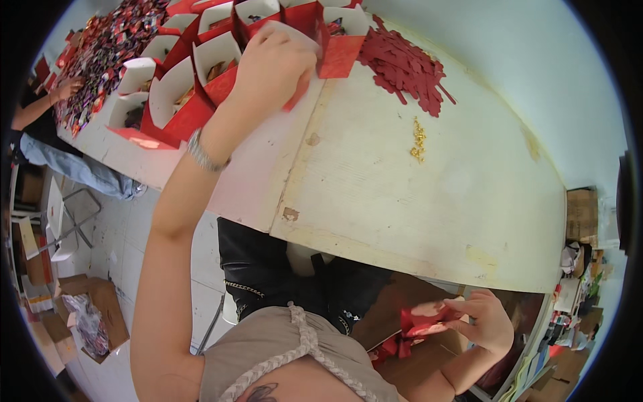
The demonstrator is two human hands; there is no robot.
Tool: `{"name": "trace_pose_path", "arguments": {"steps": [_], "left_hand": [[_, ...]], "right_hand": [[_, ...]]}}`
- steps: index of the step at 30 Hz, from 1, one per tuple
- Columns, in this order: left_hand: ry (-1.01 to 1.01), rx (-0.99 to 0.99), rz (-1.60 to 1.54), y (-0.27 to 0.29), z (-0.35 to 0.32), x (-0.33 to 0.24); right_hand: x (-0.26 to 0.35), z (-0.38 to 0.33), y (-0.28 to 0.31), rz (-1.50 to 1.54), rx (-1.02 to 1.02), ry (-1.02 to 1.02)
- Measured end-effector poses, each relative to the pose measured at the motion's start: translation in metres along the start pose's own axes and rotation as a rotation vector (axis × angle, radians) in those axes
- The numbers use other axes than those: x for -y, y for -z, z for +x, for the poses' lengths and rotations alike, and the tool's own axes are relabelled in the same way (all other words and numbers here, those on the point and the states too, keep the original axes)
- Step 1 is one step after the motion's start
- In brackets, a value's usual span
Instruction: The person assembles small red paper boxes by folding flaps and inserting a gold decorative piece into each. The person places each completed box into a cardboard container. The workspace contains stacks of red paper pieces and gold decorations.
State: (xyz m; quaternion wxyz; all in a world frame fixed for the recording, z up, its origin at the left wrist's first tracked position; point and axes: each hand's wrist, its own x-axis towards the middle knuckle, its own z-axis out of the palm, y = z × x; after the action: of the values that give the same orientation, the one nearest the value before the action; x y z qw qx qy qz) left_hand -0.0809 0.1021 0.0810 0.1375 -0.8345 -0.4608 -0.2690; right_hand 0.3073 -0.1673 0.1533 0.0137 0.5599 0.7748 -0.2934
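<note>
At the end of a cluster of open red boxes with white insides (184, 120), my left hand (278, 70) reaches across the table. Its fingers are closed over the top of one red box (298, 97), which is mostly hidden by the hand. Small wrapped pieces show inside several of the neighbouring boxes. Low on the right, below the table edge, my right hand (485, 321) pinches a red folded piece (429, 320), slightly blurred; its exact kind is unclear. More red pieces (388, 350) lie under it, by a brown cardboard carton (429, 362).
Dark red flat strips (405, 63) are heaped on the white table (402, 214), with small gold bits (418, 141) nearer me. A large pile of wrapped pieces (110, 57) covers the far left, where another person's hand (67, 88) rests. An open carton (97, 315) stands on the floor.
</note>
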Motion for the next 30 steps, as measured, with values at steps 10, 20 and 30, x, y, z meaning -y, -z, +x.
{"name": "trace_pose_path", "arguments": {"steps": [10,20,30], "left_hand": [[-0.411,-0.024,-0.89,-0.008,-0.046,-0.091],[0.519,-0.2,-1.093,-0.06,-0.153,-0.106],[0.537,-0.21,-1.452,-0.063,-0.133,-0.121]], "right_hand": [[-0.054,0.161,-0.036,0.454,-0.494,0.386],[0.015,0.217,-0.108,1.095,-0.568,0.321],[0.017,0.22,-0.133,0.716,-1.113,0.537]]}}
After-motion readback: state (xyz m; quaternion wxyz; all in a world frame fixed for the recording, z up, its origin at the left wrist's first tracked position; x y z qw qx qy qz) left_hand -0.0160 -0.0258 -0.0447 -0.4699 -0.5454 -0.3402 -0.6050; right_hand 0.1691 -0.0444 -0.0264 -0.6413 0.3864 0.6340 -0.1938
